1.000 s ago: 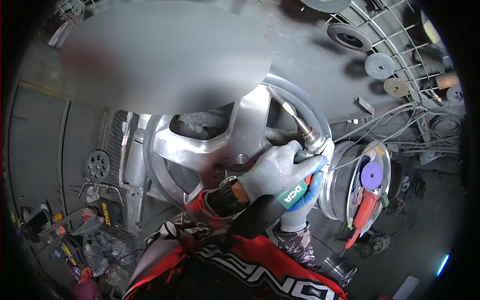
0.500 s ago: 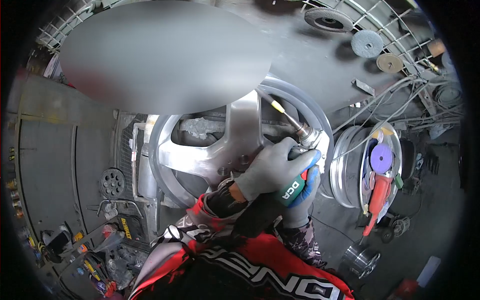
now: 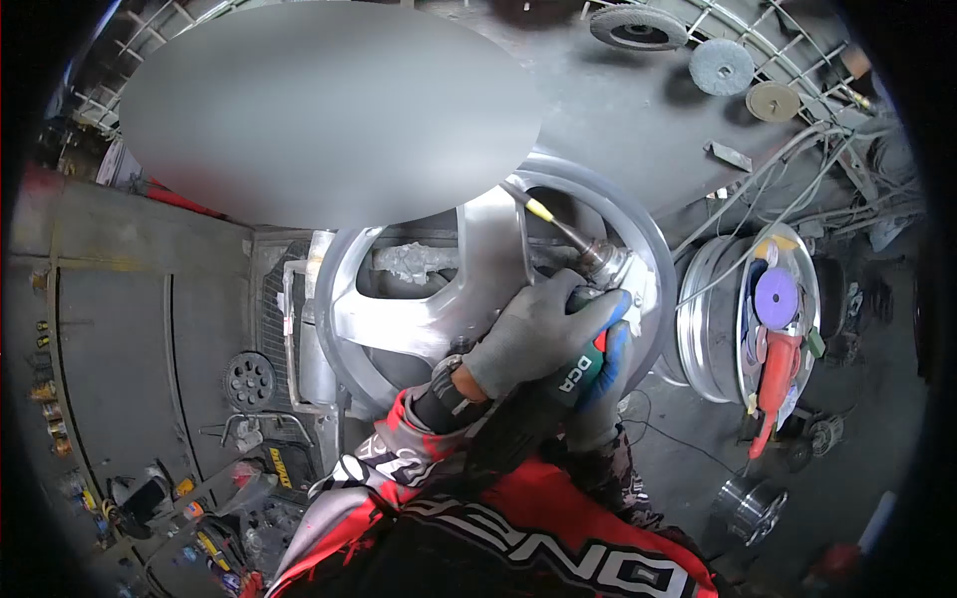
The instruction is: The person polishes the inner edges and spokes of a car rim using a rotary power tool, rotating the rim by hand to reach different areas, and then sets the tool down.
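My left hand [image 3: 526, 335], in a grey glove with blue fingertips, is closed over the front of a green and black DCA cordless grinder [image 3: 576, 376]. My right hand [image 3: 603, 394], gloved alike, wraps the tool's body from the other side. From its metal head, a long shaft [image 3: 570, 233] with a yellow band points up and left. The shaft reaches the edge of a spoke on a bare-metal wheel rim [image 3: 488, 234]; whether its tip touches is unclear, as a grey blur covers that area.
Right of the wheel, a second rim [image 3: 710, 319] holds a purple disc [image 3: 776, 298] and a red power tool [image 3: 778, 379]. Abrasive discs [image 3: 722, 67] hang at the back right, above loose cables [image 3: 788, 184]. Tools and a DeWalt case [image 3: 287, 466] lie lower left.
The camera view has shifted, so the wheel and surroundings sit slightly further right. Both hands keep their hold on the grinder, and its shaft stays by the same spoke.
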### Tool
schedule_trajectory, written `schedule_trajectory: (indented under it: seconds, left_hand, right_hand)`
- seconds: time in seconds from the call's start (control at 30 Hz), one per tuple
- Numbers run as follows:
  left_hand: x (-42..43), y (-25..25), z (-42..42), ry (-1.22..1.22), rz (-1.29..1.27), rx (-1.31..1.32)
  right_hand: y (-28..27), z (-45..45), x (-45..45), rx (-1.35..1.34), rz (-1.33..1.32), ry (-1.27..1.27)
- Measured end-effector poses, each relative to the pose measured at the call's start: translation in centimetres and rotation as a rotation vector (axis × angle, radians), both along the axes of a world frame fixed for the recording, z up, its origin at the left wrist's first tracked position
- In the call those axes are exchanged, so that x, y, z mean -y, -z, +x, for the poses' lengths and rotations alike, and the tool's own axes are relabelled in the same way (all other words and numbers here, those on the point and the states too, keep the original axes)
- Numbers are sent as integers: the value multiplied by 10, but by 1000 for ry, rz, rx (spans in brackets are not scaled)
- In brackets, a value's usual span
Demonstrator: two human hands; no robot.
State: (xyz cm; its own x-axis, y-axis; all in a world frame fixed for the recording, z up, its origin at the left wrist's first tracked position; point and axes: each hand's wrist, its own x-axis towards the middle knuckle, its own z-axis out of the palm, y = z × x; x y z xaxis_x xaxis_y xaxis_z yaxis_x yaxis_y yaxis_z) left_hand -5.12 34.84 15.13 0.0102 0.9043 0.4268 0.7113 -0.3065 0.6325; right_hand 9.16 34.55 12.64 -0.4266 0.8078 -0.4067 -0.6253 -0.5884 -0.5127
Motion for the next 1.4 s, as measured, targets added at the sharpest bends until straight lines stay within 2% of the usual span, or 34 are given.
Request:
schedule_trajectory:
  seconds: [0.03,0.07,0.1,0.13,0.17,0.23,0.3,0.33,0.4,0.47,0.63,0.7,0.77,0.83,0.93,1.0,1.03,1.1,1.2,1.23,1.27,1.33,1.4]
  left_hand:
    - [-3,-2,2,12,-8,-4]
    - [-3,-9,3,4,-186,282]
    - [-2,-12,3,-9,-364,568]
    - [-3,-12,3,-8,-363,567]
    - [-4,-12,5,13,-360,527]
    - [-3,-5,4,35,-361,486]
    - [-5,0,1,62,-28,-72]
    - [-2,0,1,64,-32,-77]
    - [3,-27,-5,-81,-650,806]
    - [8,-27,-8,-111,-670,794]
    - [4,-31,-4,-136,-674,818]
    - [-3,-26,-2,-37,-667,737]
    - [-3,-27,-2,-35,-660,736]
    - [-1,-26,-3,-33,-653,732]
    - [9,-29,-12,-116,-721,780]
    - [11,-38,-16,-199,-678,594]
    - [10,-39,-15,-194,-680,591]
    - [5,-40,-11,-168,-655,658]
    - [-7,-28,2,-114,-713,799]
    - [-10,-26,5,-113,-713,801]
    - [-12,-26,7,-60,-661,740]
    - [-11,-22,10,-10,-607,679]
    - [-8,-11,12,80,-313,469]
  right_hand:
    - [-6,2,-3,128,97,-35]
    - [-10,3,-4,260,200,-74]
    - [-10,2,-3,259,199,-70]
    - [-11,1,-2,132,155,-38]
    - [-11,0,1,5,111,-7]
    - [-17,0,1,22,136,-22]
    - [-22,-2,0,37,154,-36]
    - [-25,-6,2,120,163,-13]
    - [-20,-9,6,198,167,16]
    - [-10,-10,10,171,191,-35]
    - [-22,-13,7,173,176,29]
    - [-21,-10,7,173,158,75]
    - [-19,-3,5,111,121,16]
    - [-24,-13,7,159,127,46]
    - [-17,-18,11,181,170,50]
    - [-17,-19,11,157,208,31]
    - [-21,-17,9,155,205,-20]
    - [-20,-10,6,156,207,-65]
    - [-14,-2,3,173,143,-29]
    - [-17,-3,3,164,107,52]
    - [-20,-4,3,154,70,131]
    - [-17,5,4,161,106,87]
    - [-18,9,6,167,144,44]
